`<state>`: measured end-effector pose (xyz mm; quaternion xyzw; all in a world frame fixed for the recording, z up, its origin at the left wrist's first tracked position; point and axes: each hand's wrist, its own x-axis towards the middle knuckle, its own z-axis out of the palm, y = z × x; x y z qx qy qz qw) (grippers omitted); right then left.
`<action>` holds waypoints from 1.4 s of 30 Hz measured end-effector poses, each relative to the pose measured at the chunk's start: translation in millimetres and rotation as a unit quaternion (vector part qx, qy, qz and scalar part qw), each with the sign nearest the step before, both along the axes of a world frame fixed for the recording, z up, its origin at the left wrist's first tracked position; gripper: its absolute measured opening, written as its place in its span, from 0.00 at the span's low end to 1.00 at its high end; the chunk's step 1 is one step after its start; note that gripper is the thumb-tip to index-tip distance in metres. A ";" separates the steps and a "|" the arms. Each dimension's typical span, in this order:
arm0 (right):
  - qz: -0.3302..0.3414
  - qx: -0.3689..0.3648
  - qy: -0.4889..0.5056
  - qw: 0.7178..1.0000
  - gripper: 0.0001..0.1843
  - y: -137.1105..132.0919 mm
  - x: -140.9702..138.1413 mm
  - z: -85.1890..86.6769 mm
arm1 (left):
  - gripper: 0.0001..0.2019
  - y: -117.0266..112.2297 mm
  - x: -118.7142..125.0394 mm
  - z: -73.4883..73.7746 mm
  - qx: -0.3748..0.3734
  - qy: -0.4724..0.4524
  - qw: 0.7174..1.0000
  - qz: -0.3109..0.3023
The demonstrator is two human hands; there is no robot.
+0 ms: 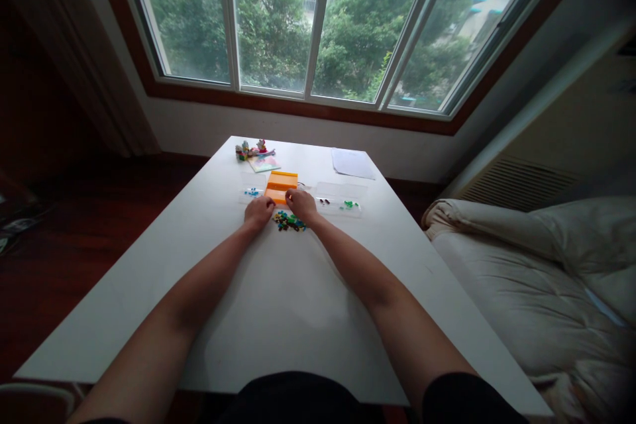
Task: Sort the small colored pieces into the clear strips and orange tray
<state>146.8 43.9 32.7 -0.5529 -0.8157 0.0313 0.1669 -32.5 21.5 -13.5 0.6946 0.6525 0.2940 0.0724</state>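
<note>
An orange box [283, 180] stands near the far middle of the table, with its lid apparently raised at the back. My right hand [302, 204] reaches over its front right part, thumb and fingers pinched together; anything between them is too small to make out. Beside the box's front left corner, my left hand [259, 211] rests low with curled fingers, and what they hold, if anything, is hidden. Between my hands lies a loose pile of small coloured pieces [289, 222], green, blue, yellow and dark.
Clear trays flank the box: blue pieces [252, 192] lie left, dark pieces [324, 201] and green pieces [350, 204] right. Farther back are small toy figures [243, 150], a pastel booklet [265, 163] and white paper [352, 163]. A sofa [517, 265] stands right of the white table [298, 305].
</note>
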 end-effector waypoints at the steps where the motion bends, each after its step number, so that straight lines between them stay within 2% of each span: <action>1: -0.015 0.006 0.018 1.000 0.12 4.3 1.4 1.7 | 0.10 0.1 0.2 -0.3 -0.002 0.001 1.000 -0.011; 6: -0.042 0.002 0.080 0.996 0.13 24.2 7.5 9.2 | 0.10 1.1 0.2 -2.5 0.010 0.007 0.998 -0.056; 13: 0.033 -0.013 0.031 0.999 0.12 13.7 5.5 6.7 | 0.11 4.5 -1.4 -5.0 0.001 -0.006 0.999 -0.035; 16: 0.061 -0.046 0.001 0.997 0.10 7.1 9.1 2.1 | 0.10 3.9 -1.2 -5.2 0.007 -0.002 0.999 -0.040; 19: 0.060 -0.053 -0.004 0.997 0.09 4.9 17.3 -3.0 | 0.10 3.0 -0.3 -5.9 0.011 0.003 0.998 -0.061; 25: 0.019 -0.018 0.036 0.999 0.11 0.2 45.4 -14.7 | 0.14 6.9 1.3 -11.7 0.019 0.008 0.991 -0.135; 34: 0.023 0.018 0.118 0.993 0.08 -8.4 95.9 -42.9 | 0.10 9.3 3.0 -14.4 0.023 0.007 0.988 -0.155; 38: 0.029 0.022 0.157 0.987 0.09 -10.2 105.9 -53.9 | 0.13 7.7 4.0 -13.9 0.030 0.002 0.987 -0.158; 42: 0.046 0.021 0.170 0.984 0.07 -11.7 108.1 -56.9 | 0.15 6.2 4.3 -10.4 0.017 0.007 0.983 -0.183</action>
